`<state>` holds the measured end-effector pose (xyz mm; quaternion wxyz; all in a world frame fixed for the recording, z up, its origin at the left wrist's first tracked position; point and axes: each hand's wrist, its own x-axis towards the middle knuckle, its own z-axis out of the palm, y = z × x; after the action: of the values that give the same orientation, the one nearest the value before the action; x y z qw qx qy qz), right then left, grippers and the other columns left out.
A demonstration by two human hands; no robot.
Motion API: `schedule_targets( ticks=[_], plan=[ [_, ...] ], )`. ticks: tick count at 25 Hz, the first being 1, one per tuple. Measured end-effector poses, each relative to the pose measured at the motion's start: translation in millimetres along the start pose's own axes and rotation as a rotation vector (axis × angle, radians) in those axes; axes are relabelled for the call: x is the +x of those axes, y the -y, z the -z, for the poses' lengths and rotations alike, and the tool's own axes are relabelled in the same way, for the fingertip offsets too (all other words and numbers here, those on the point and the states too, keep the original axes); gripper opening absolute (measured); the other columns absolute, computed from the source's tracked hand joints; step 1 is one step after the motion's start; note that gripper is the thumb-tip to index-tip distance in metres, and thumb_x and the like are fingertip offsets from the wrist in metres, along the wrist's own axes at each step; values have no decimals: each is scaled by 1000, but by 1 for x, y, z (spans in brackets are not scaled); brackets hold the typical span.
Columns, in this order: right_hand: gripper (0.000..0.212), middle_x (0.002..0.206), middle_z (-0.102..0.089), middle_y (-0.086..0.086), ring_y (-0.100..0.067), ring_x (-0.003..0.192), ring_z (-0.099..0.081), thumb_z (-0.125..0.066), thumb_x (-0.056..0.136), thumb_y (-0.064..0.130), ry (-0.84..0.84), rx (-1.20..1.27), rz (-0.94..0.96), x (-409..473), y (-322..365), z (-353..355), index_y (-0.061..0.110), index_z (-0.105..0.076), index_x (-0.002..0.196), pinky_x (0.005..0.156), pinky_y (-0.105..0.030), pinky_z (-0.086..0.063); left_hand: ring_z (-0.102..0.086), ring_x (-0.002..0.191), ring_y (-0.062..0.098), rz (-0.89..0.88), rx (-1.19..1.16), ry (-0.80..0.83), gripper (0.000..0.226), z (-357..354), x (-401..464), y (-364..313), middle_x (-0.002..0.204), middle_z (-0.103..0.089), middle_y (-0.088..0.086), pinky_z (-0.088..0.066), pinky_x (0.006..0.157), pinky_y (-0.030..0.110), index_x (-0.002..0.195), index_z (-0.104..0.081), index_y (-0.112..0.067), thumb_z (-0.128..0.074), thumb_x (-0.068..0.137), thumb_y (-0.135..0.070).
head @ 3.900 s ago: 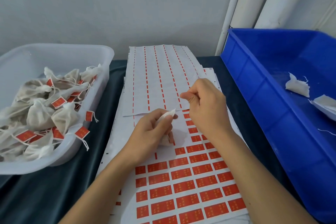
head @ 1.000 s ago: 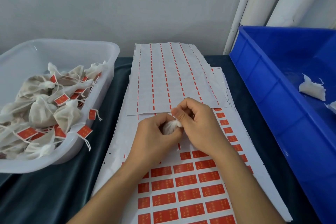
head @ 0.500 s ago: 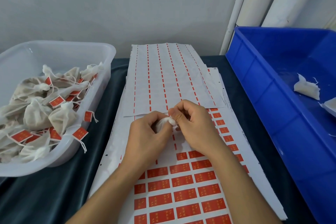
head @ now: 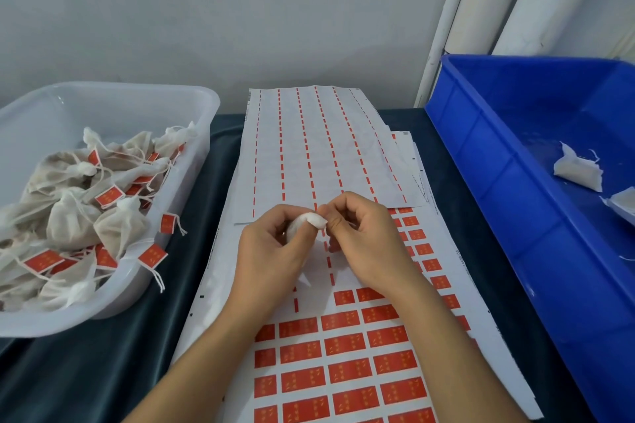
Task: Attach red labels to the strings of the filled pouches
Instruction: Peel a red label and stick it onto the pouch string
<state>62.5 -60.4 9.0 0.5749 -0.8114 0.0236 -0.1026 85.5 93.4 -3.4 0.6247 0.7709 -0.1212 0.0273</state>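
Above the label sheet, the left hand grips a white pouch; the right hand pinches at its top. Any string is hidden and might slip loose.

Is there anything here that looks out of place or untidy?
Only small things. Two red labels hang on their strings over the front rim of the clear tub, outside it. The used label sheet lies slightly askew on the stack. Otherwise nothing looks spilled or damaged.

Dark cloth on the table — white pipes against grey wall
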Motion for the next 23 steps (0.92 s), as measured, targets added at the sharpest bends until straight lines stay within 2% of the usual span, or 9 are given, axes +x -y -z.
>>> schedule_targets(
  ticks=[5,8,12,16,19,23],
  plan=[
    [11,84,-67,24,3,83,-66,-60,101,39,1,-49,-2,0,-2,-2,34,-67,94,65,-7,-51,-71,81,7,27,-34,5,9,1,1,-1,86,-76,-15,-54,62,15,94,-79,-41,-71,96,-44],
    [10,79,-65,25,7,85,-63,-60,102,39,-5,-117,17,0,-3,-3,38,-64,93,64,-2,-47,-70,78,8,43,-39,4,12,1,2,-1,84,-75,-12,-53,60,14,91,-78,-36,-70,97,-43],
    [11,84,-64,26,9,92,-60,-60,102,40,-13,-163,72,-1,-4,-3,40,-62,91,69,1,-43,-69,74,10,77,-24,17,19,0,2,-1,80,-73,-11,-51,57,13,87,-75,-34,-64,99,-43],
    [16,89,-64,28,7,90,-61,-58,102,44,-6,-181,68,0,-3,-3,41,-60,86,67,0,-45,-70,74,11,78,-36,38,18,1,2,-4,81,-73,-10,-52,59,13,88,-74,-40,-63,101,-44],
    [18,82,-65,22,7,88,-61,-57,102,46,-13,-225,47,1,-4,-4,40,-60,85,61,-5,-47,-71,75,10,60,-46,29,15,2,2,-3,84,-74,-11,-54,60,15,90,-75,-41,-65,100,-47],
    [18,80,-65,19,6,87,-61,-56,103,46,4,-260,40,0,-6,-5,36,-61,88,64,-11,-46,-71,78,9,60,-35,24,13,1,2,-2,86,-74,-14,-55,60,15,92,-75,-43,-65,100,-46]
  ],
)
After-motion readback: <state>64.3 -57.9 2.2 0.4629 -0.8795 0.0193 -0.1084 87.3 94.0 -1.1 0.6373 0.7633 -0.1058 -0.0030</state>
